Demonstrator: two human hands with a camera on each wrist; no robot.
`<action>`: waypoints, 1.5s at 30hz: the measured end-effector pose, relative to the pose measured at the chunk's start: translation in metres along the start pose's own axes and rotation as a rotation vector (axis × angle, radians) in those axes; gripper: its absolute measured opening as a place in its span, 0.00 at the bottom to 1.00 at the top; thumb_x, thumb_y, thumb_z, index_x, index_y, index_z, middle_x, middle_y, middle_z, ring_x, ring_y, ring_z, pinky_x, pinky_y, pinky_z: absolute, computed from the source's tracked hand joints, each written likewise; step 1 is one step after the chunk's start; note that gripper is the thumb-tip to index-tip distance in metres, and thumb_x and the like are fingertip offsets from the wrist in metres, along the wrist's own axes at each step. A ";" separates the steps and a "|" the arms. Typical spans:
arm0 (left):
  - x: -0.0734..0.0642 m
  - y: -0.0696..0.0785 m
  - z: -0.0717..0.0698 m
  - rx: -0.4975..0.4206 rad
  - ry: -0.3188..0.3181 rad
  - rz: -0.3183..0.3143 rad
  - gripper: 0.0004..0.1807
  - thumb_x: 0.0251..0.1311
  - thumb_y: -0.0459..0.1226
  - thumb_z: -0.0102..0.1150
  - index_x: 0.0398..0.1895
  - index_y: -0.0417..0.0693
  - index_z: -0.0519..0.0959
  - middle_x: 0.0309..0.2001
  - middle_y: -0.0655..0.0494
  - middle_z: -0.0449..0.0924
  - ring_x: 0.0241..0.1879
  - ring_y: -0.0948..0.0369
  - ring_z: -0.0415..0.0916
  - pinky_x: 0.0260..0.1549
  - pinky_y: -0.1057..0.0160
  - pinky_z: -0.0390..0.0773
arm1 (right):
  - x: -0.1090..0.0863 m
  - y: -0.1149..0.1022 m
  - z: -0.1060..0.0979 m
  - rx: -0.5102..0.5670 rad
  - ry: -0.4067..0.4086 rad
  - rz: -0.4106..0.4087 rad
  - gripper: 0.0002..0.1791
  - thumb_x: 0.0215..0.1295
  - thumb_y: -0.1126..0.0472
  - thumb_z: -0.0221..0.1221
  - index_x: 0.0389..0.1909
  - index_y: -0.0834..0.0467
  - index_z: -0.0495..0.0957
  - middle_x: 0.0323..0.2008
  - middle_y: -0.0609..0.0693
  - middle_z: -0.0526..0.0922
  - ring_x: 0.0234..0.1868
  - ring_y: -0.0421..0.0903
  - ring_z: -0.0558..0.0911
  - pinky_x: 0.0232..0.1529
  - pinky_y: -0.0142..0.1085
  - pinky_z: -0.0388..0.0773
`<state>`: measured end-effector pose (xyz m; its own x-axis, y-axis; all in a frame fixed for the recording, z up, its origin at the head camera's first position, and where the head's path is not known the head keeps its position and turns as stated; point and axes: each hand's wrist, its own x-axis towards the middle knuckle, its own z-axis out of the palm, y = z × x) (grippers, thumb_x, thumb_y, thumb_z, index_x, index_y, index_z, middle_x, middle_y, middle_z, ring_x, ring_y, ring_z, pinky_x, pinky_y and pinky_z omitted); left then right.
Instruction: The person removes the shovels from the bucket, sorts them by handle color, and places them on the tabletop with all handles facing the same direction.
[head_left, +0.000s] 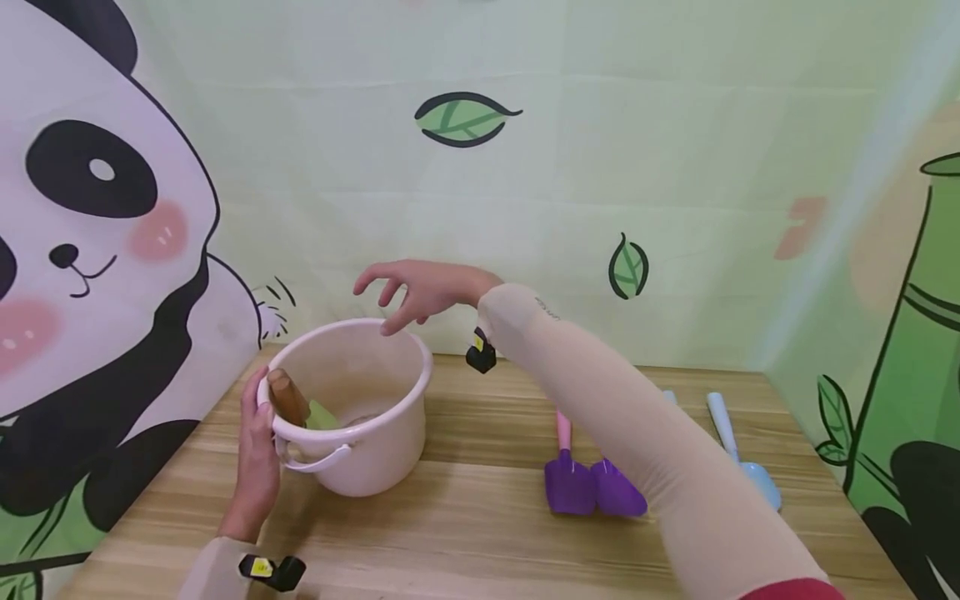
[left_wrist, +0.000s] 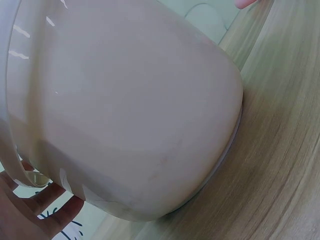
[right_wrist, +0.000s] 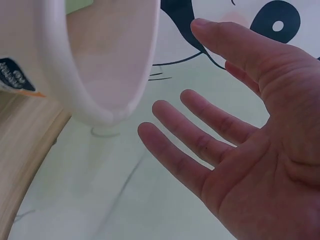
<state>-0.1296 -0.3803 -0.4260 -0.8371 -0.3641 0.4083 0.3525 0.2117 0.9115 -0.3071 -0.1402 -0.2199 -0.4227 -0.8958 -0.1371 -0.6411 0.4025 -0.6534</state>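
Observation:
A pale pink plastic bucket (head_left: 375, 454) stands upright on the left part of the table, its white handle (head_left: 318, 460) hanging down at the near side. My left hand (head_left: 258, 458) grips the bucket at its left rim; in the left wrist view, fingers (left_wrist: 62, 212) lie against its side near the handle. Inside leans a tool with a brown wooden handle (head_left: 287, 398) and a light green part (head_left: 321, 417); its lower end is hidden. My right hand (head_left: 427, 292) hovers over the bucket's far right rim, fingers spread, holding nothing. The right wrist view shows its bare palm.
Two purple toy shovels (head_left: 570, 483), one with a pink handle, lie right of the bucket, partly behind my right sleeve (head_left: 637, 408). A light blue shovel (head_left: 761, 482) lies farther right. A panda-printed cloth backdrop (head_left: 525, 183) rises behind the wooden table (head_left: 465, 533).

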 end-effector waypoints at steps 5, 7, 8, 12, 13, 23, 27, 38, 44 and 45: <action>0.000 0.000 0.000 0.002 -0.012 -0.006 0.30 0.79 0.47 0.27 0.82 0.61 0.51 0.78 0.60 0.51 0.73 0.60 0.50 0.72 0.56 0.48 | 0.014 -0.005 0.005 0.013 -0.010 0.000 0.36 0.64 0.56 0.71 0.70 0.42 0.67 0.64 0.53 0.74 0.55 0.45 0.81 0.55 0.50 0.80; 0.001 0.000 0.000 0.005 -0.014 -0.005 0.30 0.79 0.47 0.27 0.82 0.62 0.51 0.78 0.60 0.51 0.74 0.60 0.50 0.72 0.56 0.48 | 0.019 -0.008 0.007 0.013 -0.014 0.002 0.36 0.63 0.57 0.71 0.70 0.42 0.67 0.64 0.53 0.75 0.58 0.46 0.79 0.55 0.49 0.80; 0.001 0.001 0.001 0.004 -0.015 -0.006 0.30 0.79 0.47 0.27 0.82 0.62 0.51 0.78 0.60 0.51 0.74 0.60 0.50 0.72 0.56 0.48 | 0.022 -0.008 0.007 0.012 -0.016 0.001 0.36 0.63 0.57 0.71 0.70 0.42 0.68 0.64 0.52 0.75 0.60 0.47 0.78 0.54 0.49 0.81; 0.001 0.002 0.002 0.002 -0.011 -0.001 0.30 0.79 0.47 0.28 0.82 0.59 0.51 0.77 0.59 0.52 0.73 0.60 0.51 0.72 0.58 0.49 | 0.031 -0.013 0.009 0.010 -0.019 -0.006 0.35 0.64 0.58 0.71 0.70 0.43 0.68 0.63 0.52 0.75 0.62 0.47 0.76 0.53 0.47 0.81; 0.002 0.003 0.002 0.000 -0.010 0.000 0.30 0.79 0.47 0.28 0.82 0.58 0.51 0.77 0.59 0.52 0.73 0.60 0.51 0.72 0.58 0.49 | 0.033 -0.014 0.010 0.011 -0.020 -0.007 0.35 0.64 0.58 0.71 0.69 0.43 0.68 0.63 0.52 0.76 0.62 0.46 0.76 0.53 0.47 0.82; 0.003 0.002 -0.001 0.031 -0.010 -0.012 0.30 0.79 0.47 0.28 0.82 0.60 0.51 0.77 0.59 0.53 0.73 0.60 0.52 0.71 0.58 0.51 | 0.052 -0.032 0.024 -0.001 -0.040 -0.026 0.36 0.64 0.60 0.70 0.69 0.38 0.67 0.62 0.50 0.77 0.60 0.44 0.77 0.49 0.43 0.82; 0.003 0.003 -0.002 0.060 -0.010 -0.036 0.30 0.78 0.47 0.28 0.82 0.63 0.50 0.78 0.58 0.51 0.73 0.59 0.51 0.72 0.53 0.51 | 0.062 -0.039 0.034 0.006 -0.068 -0.019 0.36 0.65 0.62 0.69 0.69 0.37 0.67 0.64 0.50 0.76 0.59 0.43 0.78 0.48 0.40 0.82; 0.003 0.006 -0.005 0.029 -0.015 -0.077 0.31 0.77 0.47 0.33 0.83 0.62 0.51 0.79 0.55 0.49 0.74 0.57 0.49 0.73 0.48 0.48 | 0.081 -0.044 0.055 0.022 -0.123 0.001 0.33 0.66 0.66 0.67 0.66 0.38 0.68 0.65 0.48 0.75 0.58 0.40 0.77 0.48 0.39 0.81; 0.002 0.006 -0.008 0.020 -0.016 -0.085 0.31 0.77 0.47 0.34 0.82 0.63 0.52 0.79 0.56 0.49 0.74 0.58 0.49 0.72 0.47 0.49 | 0.089 -0.046 0.062 0.019 -0.152 0.011 0.31 0.66 0.66 0.66 0.64 0.38 0.71 0.65 0.47 0.75 0.58 0.40 0.77 0.47 0.38 0.81; 0.002 0.006 -0.009 0.020 -0.018 -0.088 0.31 0.77 0.47 0.34 0.82 0.63 0.52 0.79 0.56 0.49 0.74 0.58 0.49 0.72 0.46 0.49 | 0.091 -0.047 0.064 0.019 -0.156 0.011 0.30 0.66 0.66 0.66 0.64 0.38 0.71 0.64 0.47 0.75 0.58 0.39 0.77 0.47 0.38 0.81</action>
<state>-0.1254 -0.3878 -0.4198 -0.8717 -0.3661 0.3256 0.2691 0.1976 0.9426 -0.2746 -0.2521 -0.2492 -0.3245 -0.9103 -0.2571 -0.6242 0.4103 -0.6649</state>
